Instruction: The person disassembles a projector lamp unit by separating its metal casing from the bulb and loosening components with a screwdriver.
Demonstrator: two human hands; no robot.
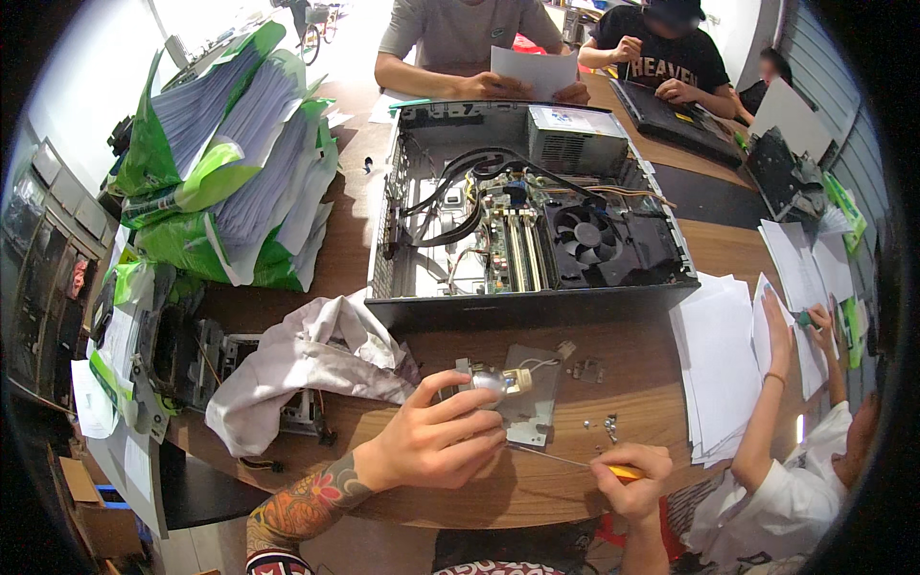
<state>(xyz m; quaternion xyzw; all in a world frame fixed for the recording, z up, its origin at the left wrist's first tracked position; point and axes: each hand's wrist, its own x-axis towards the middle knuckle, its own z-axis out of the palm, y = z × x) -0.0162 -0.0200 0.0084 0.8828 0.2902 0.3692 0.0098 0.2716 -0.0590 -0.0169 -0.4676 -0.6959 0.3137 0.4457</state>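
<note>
Over the table's front edge, my left hand (pixel 431 441) is closed around a small silvery part (pixel 489 383) with a rounded body. A cream plug (pixel 518 381) and a thin white wire stick out at its right; the fingers hide its lower side. My right hand (pixel 632 484) grips a screwdriver by its yellow handle (pixel 627 472). The thin shaft (pixel 551 456) points left, its tip close by my left fingertips; whether it touches the part, I cannot tell. Under the plug lies a flat grey metal plate (pixel 533 426). Several loose screws (pixel 610 425) are scattered to its right.
An opened desktop computer case (pixel 532 309) with a fan and cables stands behind my hands. A crumpled whitish cloth (pixel 278 388) covers metal parts at left. Paper stacks in green wrapping (pixel 230 172) rise at back left. White sheets (pixel 714 364) and a co-worker's arms (pixel 765 412) are at right.
</note>
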